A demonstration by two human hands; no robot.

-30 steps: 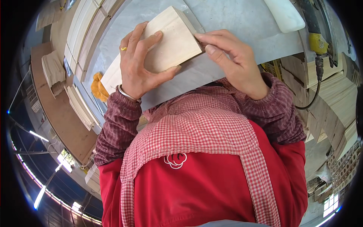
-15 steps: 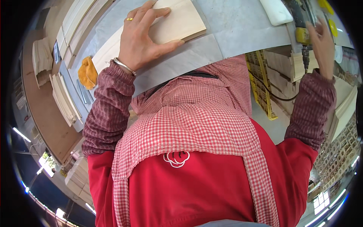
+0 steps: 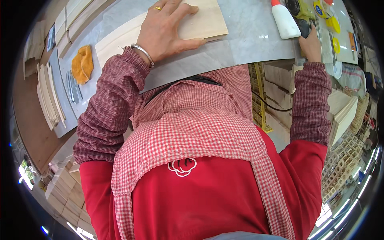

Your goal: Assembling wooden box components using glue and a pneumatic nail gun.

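Observation:
My left hand lies over a pale wooden board on the grey tabletop, fingers spread, the thumb along the board's near edge. Its farther fingertips run out of the picture. A longer pale wood strip shows left of the wrist. At the upper right, my right hand is closed around the dark handle of a yellow-green and black power drill. The drill's chuck cannot be made out. Just left of that hand lies a white bottle with a red cap.
An orange-yellow cloth and thin metal strips lie at the left. Stacked wood pieces stand farther left. Yellow tape rolls lie at the upper right. Below the table edge are a yellow frame and a black cable.
My right hand was apart from the drill, fingers raised; now it has closed on the handle. The drill no longer hangs chuck-down past the table edge. My left hand stays on the board.

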